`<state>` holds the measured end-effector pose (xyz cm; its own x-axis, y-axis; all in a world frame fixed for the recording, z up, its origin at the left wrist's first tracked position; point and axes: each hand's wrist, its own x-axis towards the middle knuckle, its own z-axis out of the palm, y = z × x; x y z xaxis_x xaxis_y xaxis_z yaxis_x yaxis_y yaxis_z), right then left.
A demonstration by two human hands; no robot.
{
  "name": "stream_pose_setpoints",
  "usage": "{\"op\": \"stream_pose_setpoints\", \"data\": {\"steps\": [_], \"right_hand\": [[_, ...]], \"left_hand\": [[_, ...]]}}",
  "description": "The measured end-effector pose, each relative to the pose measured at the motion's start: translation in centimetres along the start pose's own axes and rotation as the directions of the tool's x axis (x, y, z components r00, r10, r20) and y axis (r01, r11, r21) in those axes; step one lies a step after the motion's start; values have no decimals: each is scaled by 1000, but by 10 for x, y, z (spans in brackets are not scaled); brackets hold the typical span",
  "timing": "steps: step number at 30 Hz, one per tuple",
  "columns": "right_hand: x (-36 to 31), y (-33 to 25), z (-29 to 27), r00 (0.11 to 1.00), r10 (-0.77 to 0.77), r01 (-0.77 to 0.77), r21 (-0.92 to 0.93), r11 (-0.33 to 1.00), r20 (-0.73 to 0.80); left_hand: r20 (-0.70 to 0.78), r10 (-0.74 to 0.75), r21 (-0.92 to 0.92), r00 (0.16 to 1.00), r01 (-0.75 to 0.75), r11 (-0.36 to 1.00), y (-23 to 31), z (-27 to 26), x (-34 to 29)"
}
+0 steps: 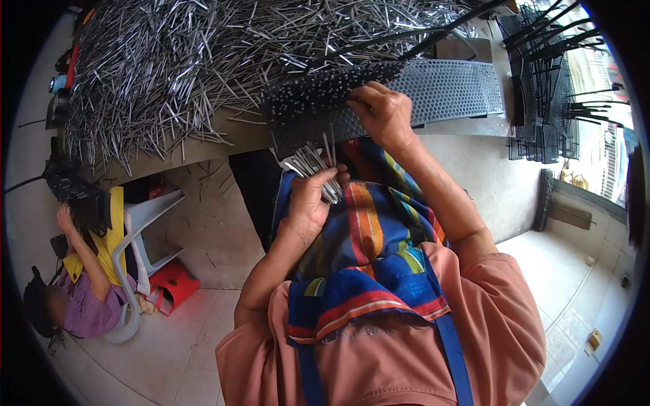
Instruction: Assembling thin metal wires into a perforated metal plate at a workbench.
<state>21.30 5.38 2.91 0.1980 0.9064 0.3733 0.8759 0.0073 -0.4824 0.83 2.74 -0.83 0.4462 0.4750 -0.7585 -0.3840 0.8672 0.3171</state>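
My left hand (313,197) is closed around a bundle of thin grey metal strips (313,161), held over my lap below the near edge of a perforated panel. This long dark panel (447,84) is full of small round holes and reaches to the right. Strip ends (305,98) stick up from many holes in its left part. At the middle of the panel my right hand (384,111) is closed in a pinch against the surface. What its fingertips hold, if anything, is hidden.
A large heap of loose metal strips (169,68) covers the table behind and left of the panel. Black mesh racks with long rods (542,81) stand at right. Another person (88,291) sits at left by a grey plastic chair (128,271), near a red bag (172,284).
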Motion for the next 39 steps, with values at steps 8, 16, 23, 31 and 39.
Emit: {"op": "stream_pose_setpoints", "data": {"steps": [8,16,23,31,39], "right_hand": [[-29,-24,13,780,300,-599,514,614,550],[-15,-51,19,776,373,-630,653,421,508],[-3,-73,53,970,185,-234,791,566,155],[1,-72,59,995,52,-98,642,760,90],[14,-90,66,990,-94,67,235,970,109]], "left_hand": [[72,19,94,997,-26,995,4,5,-16],[-14,-11,-26,1000,10,1000,15,-29,-13],[-66,127,34,990,-125,992,23,-20,-32],[-82,202,61,976,-198,978,25,-22,-34],[-65,164,60,984,-160,985,24,-29,-30]]}}
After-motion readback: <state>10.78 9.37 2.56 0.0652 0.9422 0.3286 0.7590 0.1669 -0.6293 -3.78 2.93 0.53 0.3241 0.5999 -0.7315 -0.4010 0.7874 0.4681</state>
